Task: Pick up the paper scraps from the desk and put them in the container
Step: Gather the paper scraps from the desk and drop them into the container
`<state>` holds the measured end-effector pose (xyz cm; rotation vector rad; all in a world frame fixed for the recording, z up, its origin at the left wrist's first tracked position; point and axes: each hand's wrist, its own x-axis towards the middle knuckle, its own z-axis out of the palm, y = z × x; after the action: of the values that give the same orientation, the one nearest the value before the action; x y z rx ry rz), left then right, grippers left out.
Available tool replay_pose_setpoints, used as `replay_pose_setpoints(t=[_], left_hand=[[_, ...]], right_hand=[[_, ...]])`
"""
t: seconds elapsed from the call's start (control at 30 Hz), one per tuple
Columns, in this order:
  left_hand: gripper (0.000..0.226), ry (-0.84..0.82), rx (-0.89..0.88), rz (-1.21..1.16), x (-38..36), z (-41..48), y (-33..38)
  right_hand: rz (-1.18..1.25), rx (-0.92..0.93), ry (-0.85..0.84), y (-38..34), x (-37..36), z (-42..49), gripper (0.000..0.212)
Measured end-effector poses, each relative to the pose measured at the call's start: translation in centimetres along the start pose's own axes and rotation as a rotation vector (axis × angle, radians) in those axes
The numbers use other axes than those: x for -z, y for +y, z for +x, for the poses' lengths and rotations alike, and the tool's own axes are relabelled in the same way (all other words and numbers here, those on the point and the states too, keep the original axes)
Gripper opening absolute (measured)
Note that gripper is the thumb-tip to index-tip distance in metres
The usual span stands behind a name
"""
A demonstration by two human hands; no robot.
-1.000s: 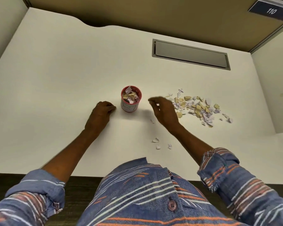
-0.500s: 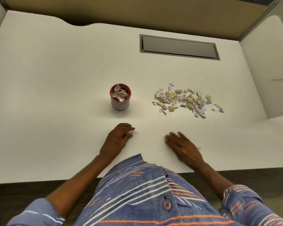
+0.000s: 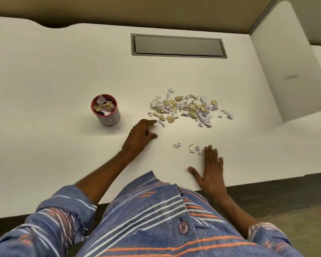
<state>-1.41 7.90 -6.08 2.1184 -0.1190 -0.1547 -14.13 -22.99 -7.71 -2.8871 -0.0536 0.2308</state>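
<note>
A small red-rimmed container [image 3: 106, 110] stands on the white desk, filled with paper scraps. To its right lies a spread pile of tan and white paper scraps [image 3: 185, 108]. A few loose white scraps [image 3: 192, 147] lie nearer the front edge. My left hand [image 3: 140, 135] rests on the desk between container and pile, fingers apart, its index fingertip at the pile's left edge. My right hand [image 3: 209, 167] lies flat and spread near the front edge, fingertips touching the loose scraps. Neither hand holds anything that I can see.
A grey recessed hatch [image 3: 178, 45] is set into the white desk [image 3: 54, 75] at the back. A white side panel [image 3: 285, 67] rises at the right. The desk's front edge runs just under my forearms, with dark floor below.
My left hand has moved up and right, reaching the pile's left edge. My right hand has flattened beside the loose scraps. The camera view has shifted.
</note>
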Motion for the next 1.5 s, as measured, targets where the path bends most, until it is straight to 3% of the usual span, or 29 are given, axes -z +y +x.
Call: replay_pose_setpoints(t=[0.4,0.5,0.57,0.67,0.73,0.87,0.97,1.07,1.13,1.23,1.37,1.5], left_hand=[[0.093,0.011,0.098,0.166,-0.7,4.3,2.4],[0.107,-0.046,0.121,0.263,-0.4,5.0,2.3],[0.110,-0.128,0.152,0.320,-0.2,5.7,2.2],[0.093,-0.252,0.122,0.409,0.1,6.7,2.7],[0.075,-0.301,0.106,0.432,0.3,6.9,3.0],[0.041,-0.247,0.072,0.461,0.0,5.8,3.2],[0.032,-0.131,0.031,0.438,-0.7,4.3,2.9],[0.050,0.009,-0.025,0.488,-1.6,4.0,2.4],[0.061,0.028,-0.047,0.524,-2.3,3.9,2.0],[0.054,-0.042,-0.157,0.559,-3.6,3.3,1.4],[0.051,-0.117,-0.117,0.609,-5.6,1.7,2.1],[0.034,0.009,-0.201,0.520,-6.4,-0.2,1.8]], right_hand=[[-0.013,0.541,-0.032,-7.5,0.3,17.6,0.076],[0.041,0.647,-0.027,-7.7,-0.1,18.9,0.061],[0.107,0.712,0.066,-6.7,-0.7,18.4,0.047],[0.166,0.748,0.210,-4.1,-0.6,16.5,0.031],[0.192,0.734,0.217,-2.7,0.2,15.2,0.022],[0.250,0.602,0.178,0.2,2.2,13.6,0.015],[0.317,0.488,0.179,3.4,3.5,12.4,0.033],[0.331,0.383,0.124,5.7,4.1,11.8,0.063],[0.265,0.405,0.075,5.8,3.6,11.7,0.084],[0.204,0.501,0.019,3.9,2.6,12.2,0.095],[0.237,0.604,-0.020,0.6,1.9,13.2,0.070],[0.212,0.766,0.051,0.4,1.1,12.6,0.033]])
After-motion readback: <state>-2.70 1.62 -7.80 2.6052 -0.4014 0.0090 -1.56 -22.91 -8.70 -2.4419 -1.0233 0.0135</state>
